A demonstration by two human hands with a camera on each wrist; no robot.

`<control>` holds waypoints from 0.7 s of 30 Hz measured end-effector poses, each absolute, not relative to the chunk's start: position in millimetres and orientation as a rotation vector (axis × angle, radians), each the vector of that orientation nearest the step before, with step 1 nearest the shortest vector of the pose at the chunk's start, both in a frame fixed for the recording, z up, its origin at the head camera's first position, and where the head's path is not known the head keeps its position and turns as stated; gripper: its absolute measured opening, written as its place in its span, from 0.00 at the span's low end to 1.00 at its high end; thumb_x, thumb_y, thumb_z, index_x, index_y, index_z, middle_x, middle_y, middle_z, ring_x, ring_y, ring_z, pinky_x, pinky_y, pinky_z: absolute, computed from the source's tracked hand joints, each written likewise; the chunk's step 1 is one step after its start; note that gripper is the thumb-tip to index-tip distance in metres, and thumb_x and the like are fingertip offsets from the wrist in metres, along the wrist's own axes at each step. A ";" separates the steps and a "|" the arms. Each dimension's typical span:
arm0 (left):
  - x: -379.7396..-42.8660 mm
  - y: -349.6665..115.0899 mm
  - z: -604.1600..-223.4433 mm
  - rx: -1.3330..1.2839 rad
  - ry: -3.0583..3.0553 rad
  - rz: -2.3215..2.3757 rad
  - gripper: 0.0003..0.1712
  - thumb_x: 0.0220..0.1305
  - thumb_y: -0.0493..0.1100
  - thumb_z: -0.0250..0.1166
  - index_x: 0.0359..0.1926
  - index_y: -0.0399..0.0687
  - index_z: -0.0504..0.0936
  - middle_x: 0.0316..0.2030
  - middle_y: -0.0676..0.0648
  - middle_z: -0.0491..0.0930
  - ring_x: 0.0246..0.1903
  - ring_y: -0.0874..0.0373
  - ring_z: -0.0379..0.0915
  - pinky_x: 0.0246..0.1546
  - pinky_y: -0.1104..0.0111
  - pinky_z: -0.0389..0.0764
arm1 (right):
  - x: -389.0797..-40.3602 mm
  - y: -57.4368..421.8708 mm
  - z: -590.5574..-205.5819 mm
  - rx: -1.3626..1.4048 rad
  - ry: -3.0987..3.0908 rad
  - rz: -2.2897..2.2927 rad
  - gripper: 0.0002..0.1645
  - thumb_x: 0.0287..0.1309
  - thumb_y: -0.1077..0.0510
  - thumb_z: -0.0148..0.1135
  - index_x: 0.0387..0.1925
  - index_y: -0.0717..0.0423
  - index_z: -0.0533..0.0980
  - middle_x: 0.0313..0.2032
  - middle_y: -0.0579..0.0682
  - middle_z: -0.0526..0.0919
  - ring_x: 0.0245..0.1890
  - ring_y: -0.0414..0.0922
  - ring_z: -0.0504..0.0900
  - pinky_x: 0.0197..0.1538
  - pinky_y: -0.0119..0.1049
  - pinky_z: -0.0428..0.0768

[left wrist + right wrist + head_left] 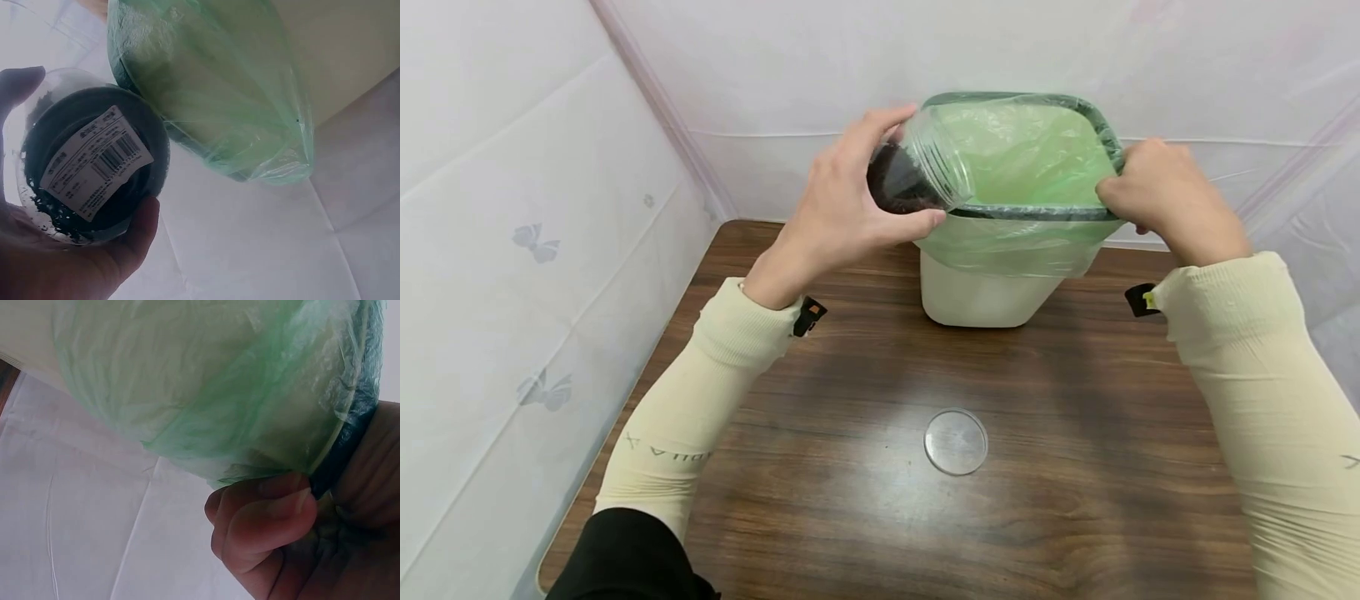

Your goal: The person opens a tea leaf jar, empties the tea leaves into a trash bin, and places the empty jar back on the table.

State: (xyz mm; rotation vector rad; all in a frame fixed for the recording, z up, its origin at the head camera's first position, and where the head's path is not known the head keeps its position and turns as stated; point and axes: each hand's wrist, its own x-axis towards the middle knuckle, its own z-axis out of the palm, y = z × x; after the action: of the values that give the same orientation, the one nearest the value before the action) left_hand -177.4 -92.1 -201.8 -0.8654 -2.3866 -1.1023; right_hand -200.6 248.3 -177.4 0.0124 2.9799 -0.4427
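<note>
My left hand (842, 200) grips a clear jar (917, 167) with dark loose bits inside, tilted so its open threaded mouth points over the near-left rim of a trash can (977, 292). In the left wrist view the jar's base faces the camera and shows a white barcode label (100, 162). A thin green bag (1007, 246) lines the can and folds over its dark rim. My right hand (1172, 196) holds the can's right rim with curled fingers; the right wrist view shows the fingertips (290, 503) against the bag and rim.
A round clear lid (956, 442) lies on the brown wood-grain table (820, 467), in front of the can. White sheeting (775, 67) hangs close behind the table and along its left side.
</note>
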 end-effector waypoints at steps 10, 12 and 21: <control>-177.5 -92.0 -194.9 -0.789 -2.432 -1.110 0.53 0.45 0.64 0.79 0.73 0.66 0.69 0.52 0.48 0.74 0.48 0.57 0.69 0.47 0.67 0.73 | -199.9 243.1 -177.8 0.009 2.992 -0.465 0.06 0.45 0.63 0.44 0.25 0.61 0.67 0.19 0.58 0.75 0.20 0.56 0.74 0.23 0.46 0.71; -177.0 -91.2 -193.5 -0.781 -2.447 -1.105 0.53 0.45 0.64 0.78 0.74 0.66 0.68 0.52 0.48 0.72 0.48 0.58 0.69 0.47 0.67 0.73 | -200.0 242.9 -177.9 0.016 2.994 -0.470 0.05 0.46 0.63 0.44 0.25 0.61 0.67 0.19 0.58 0.76 0.19 0.56 0.75 0.23 0.46 0.71; -176.7 -86.8 -186.4 -0.787 -2.467 -1.116 0.49 0.44 0.56 0.79 0.65 0.50 0.66 0.58 0.49 0.66 0.54 0.61 0.64 0.52 0.68 0.69 | -199.9 242.8 -177.9 0.025 2.991 -0.472 0.04 0.47 0.62 0.45 0.25 0.60 0.67 0.21 0.58 0.76 0.20 0.55 0.75 0.22 0.46 0.72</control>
State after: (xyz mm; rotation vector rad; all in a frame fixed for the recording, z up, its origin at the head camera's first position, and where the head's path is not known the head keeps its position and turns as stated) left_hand -176.7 -86.8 -186.4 -0.7871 -2.4671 -1.1159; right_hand -199.9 242.8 -177.9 0.0255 2.9914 -0.4723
